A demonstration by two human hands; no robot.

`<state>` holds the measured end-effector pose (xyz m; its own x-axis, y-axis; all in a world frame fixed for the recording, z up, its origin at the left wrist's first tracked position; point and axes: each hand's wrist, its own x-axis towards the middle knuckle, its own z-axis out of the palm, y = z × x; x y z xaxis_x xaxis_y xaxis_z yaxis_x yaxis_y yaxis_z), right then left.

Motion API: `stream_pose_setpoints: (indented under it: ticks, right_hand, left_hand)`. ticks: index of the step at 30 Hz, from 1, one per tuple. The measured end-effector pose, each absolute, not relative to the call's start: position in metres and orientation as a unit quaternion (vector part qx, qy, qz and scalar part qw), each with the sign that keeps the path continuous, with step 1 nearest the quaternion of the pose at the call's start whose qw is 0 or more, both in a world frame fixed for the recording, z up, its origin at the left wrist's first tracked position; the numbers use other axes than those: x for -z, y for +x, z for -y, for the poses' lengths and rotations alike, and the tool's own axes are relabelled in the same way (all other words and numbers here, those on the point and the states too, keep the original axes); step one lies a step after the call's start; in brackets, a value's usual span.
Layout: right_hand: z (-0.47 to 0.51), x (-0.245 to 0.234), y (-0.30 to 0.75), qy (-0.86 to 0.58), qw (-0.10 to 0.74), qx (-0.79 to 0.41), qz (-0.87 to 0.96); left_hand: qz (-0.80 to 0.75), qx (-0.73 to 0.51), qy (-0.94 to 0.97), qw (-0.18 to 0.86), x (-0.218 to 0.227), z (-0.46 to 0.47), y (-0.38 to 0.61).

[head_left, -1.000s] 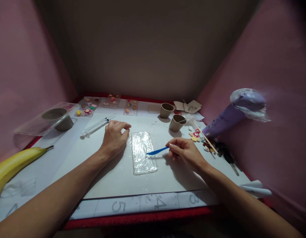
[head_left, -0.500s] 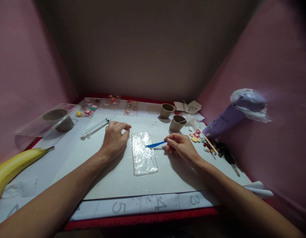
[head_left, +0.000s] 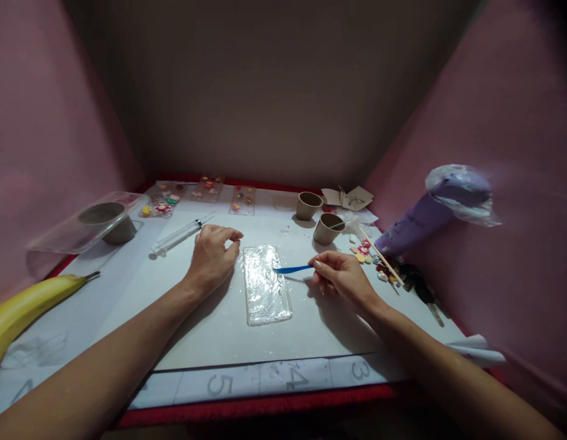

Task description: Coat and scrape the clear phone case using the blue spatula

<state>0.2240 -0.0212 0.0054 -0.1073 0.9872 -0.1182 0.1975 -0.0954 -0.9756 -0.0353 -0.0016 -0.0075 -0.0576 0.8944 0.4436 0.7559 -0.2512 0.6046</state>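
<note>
A clear phone case (head_left: 266, 287) lies flat on white paper, its surface coated with something wet and glossy. Between thumb and fingers, my right hand (head_left: 342, 278) grips a slim blue plastic modelling knife (head_left: 293, 269). The blade's tip is over the case's right side; whether it touches the coating I cannot tell. My left hand (head_left: 214, 250) rests on the paper left of the case, loosely curled, with a small gap between thumb and forefinger and nothing held. Just behind that hand lies a clear syringe (head_left: 177, 237).
Two brown cups (head_left: 329, 229) stand behind the case, one with a stick in it. At right are small charms (head_left: 363, 250), a wooden stick (head_left: 379, 255) and a purple tube (head_left: 416, 223). A banana (head_left: 30, 299), a bowl (head_left: 120, 229) and decorated cases (head_left: 243, 200) lie left and back.
My right hand has moved slightly right, drawing the blue modelling knife from the middle of the case toward its right edge. The left hand stays in place.
</note>
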Motion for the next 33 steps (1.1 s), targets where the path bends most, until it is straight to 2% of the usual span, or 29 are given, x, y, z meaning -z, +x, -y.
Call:
stream_pose_setpoints:
  ticks: [17, 27, 33]
  right_hand:
    - [0.037, -0.001, 0.214, -0.49, 0.365, -0.502, 0.612]
    - [-0.002, 0.013, 0.217, -0.522, 0.473, -0.457, 0.543]
    - [-0.001, 0.014, 0.212, -0.503, 0.471, -0.437, 0.578]
  left_hand:
    - [-0.607, -0.397, 0.682, 0.089, 0.006, 0.002, -0.035]
    - [-0.607, -0.403, 0.679, 0.091, 0.008, 0.001, -0.035]
    - [-0.607, -0.404, 0.677, 0.097, 0.008, 0.002, -0.035]
